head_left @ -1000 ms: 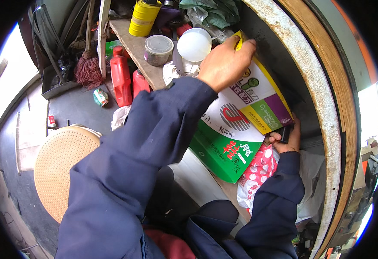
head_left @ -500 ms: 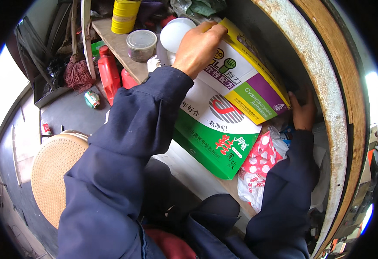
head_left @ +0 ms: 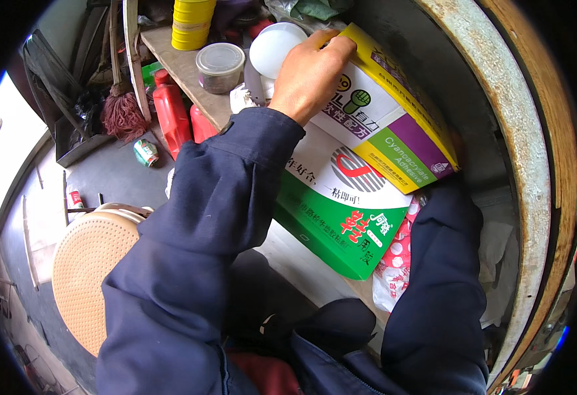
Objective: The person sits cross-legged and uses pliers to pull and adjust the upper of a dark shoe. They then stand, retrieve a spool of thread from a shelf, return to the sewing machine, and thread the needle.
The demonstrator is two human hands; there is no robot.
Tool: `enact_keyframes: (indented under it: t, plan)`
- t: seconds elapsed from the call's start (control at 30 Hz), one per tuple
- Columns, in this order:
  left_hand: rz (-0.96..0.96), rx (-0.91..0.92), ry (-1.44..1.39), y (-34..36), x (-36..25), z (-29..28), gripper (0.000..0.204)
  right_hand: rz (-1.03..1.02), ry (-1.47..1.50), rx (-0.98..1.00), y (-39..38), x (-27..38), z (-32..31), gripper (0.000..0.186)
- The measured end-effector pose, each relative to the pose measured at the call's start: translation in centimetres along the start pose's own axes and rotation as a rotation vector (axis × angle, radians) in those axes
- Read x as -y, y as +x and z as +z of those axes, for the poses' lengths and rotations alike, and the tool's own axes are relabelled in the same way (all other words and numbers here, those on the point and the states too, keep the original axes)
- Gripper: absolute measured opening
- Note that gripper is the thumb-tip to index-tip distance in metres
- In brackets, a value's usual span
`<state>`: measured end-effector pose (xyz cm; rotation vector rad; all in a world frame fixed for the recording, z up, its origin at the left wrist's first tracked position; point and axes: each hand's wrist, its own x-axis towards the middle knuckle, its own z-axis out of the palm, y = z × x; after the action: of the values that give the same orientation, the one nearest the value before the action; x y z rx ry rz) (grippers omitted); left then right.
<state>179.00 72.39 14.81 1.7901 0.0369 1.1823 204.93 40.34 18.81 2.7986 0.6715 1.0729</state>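
My left hand (head_left: pixel 309 74) is closed over the upper left corner of a yellow, white, purple and green cardboard adhesive box (head_left: pixel 404 141), its fingers curled on the yellow edge. The box is tilted. Below it and partly covered by it lies a green and white cardboard glue box (head_left: pixel 331 230). My right sleeve (head_left: pixel 443 243) reaches up to the lower right corner of the adhesive box; the hand itself is hidden behind the box, so its fingers do not show. Beside that sleeve, a red and white plastic bag (head_left: pixel 392 283) sticks out from under the glue box.
On the shelf (head_left: pixel 190 79) at the left stand a yellow canister (head_left: pixel 193 25), a clear lidded tub (head_left: pixel 220 67) and a white round object (head_left: pixel 277 50). A red bottle (head_left: pixel 170 108), a mop (head_left: pixel 124 112) and a tan stool (head_left: pixel 94 276) lie further left. A curved rim (head_left: pixel 499 99) bounds the right.
My right hand, seen before at the box's right edge, has moved forward behind the box and out of sight. The left hand keeps its hold. The view has shifted slightly.
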Motion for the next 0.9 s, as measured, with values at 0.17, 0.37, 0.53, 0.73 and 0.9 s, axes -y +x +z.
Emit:
enact_keyframes:
  t: [0.17, 0.37, 0.53, 0.73, 0.9]
  plan:
    - [0.057, 0.004, 0.081, 0.0, 0.2, -0.2, 0.032, 0.127, 0.167, -0.105, 2.2, -1.0, -2.0, 0.07]
    - [0.034, 0.018, -0.027, 0.2, 0.1, 0.0, 0.033, 0.289, 0.463, -0.297, 3.6, -3.4, -7.4, 0.072]
    - [-0.449, 0.006, -0.435, 2.4, -1.1, 0.5, 0.051, 0.251, 0.57, -0.283, 2.0, -2.9, -8.7, 0.073]
    - [-0.559, -0.136, -0.338, 5.9, -1.2, 4.4, 0.063, 0.181, 0.58, -0.186, 0.6, -1.4, -10.2, 0.074]
    - [-0.646, -0.143, -0.1, 5.8, 0.6, 9.8, 0.065, -0.019, 0.482, 0.09, -1.8, 2.2, -10.4, 0.075]
